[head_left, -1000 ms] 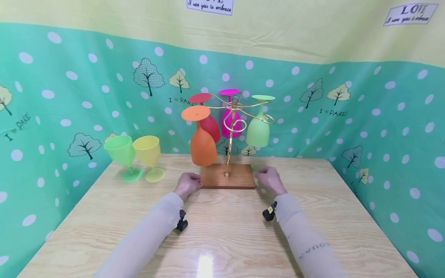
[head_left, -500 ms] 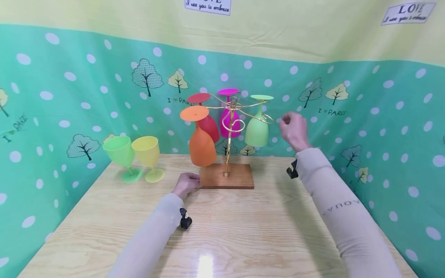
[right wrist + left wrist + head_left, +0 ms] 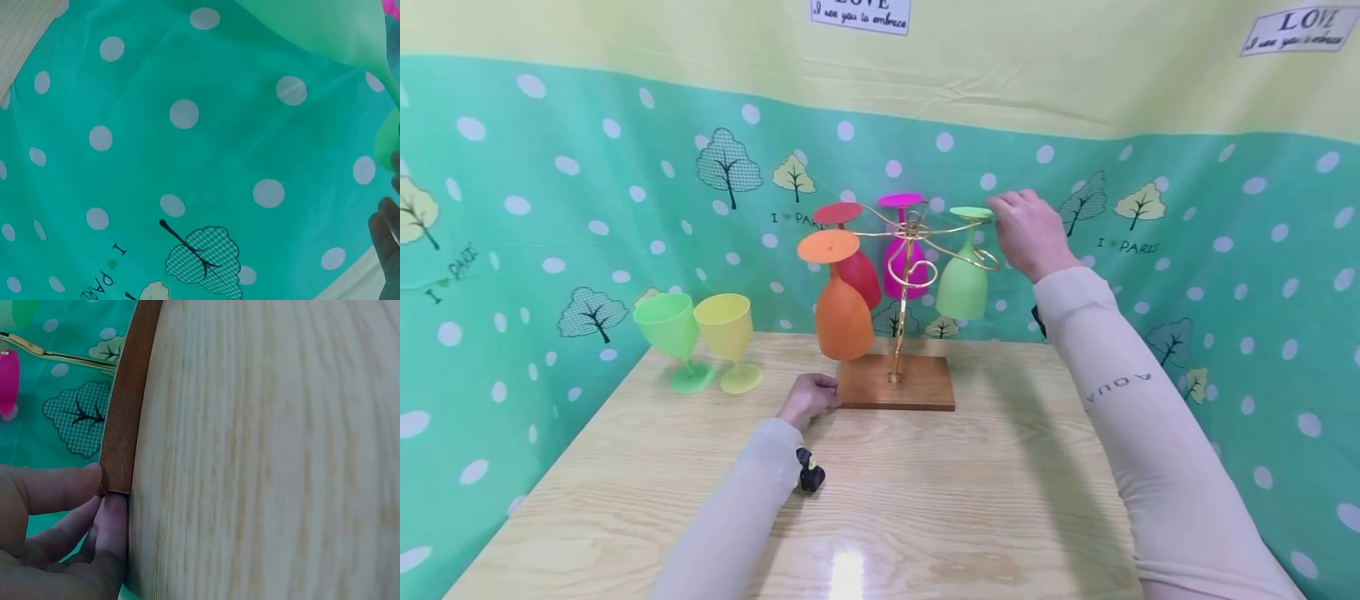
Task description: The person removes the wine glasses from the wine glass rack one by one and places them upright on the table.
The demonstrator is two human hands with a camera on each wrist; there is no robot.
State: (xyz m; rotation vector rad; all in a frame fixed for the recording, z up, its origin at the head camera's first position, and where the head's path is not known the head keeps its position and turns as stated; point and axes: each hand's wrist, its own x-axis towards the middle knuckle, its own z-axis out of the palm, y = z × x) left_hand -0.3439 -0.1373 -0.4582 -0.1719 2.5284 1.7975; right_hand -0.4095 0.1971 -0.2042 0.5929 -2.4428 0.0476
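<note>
A gold wire goblet rack (image 3: 901,310) on a wooden base (image 3: 917,385) carries upside-down goblets: an orange goblet (image 3: 842,321), a red goblet (image 3: 863,271), a magenta goblet (image 3: 897,275) and a pale green goblet (image 3: 962,287). My left hand (image 3: 808,398) pinches the base's near left corner, thumb (image 3: 62,489) and fingers meeting its edge in the left wrist view. Raised high on the right, my right hand (image 3: 1032,232) has its fingertips at the rim of the pale green goblet's foot (image 3: 386,142). I cannot tell whether they pinch it.
A green goblet (image 3: 670,329) and a yellow goblet (image 3: 726,329) stand upright at the table's back left. A dotted cloth (image 3: 1247,333) hangs behind and beside the wooden table (image 3: 925,508).
My right hand has risen from beside the base's right end to the pale green goblet's foot. The left hand stays at the base's left corner, and the hanging goblets keep their places.
</note>
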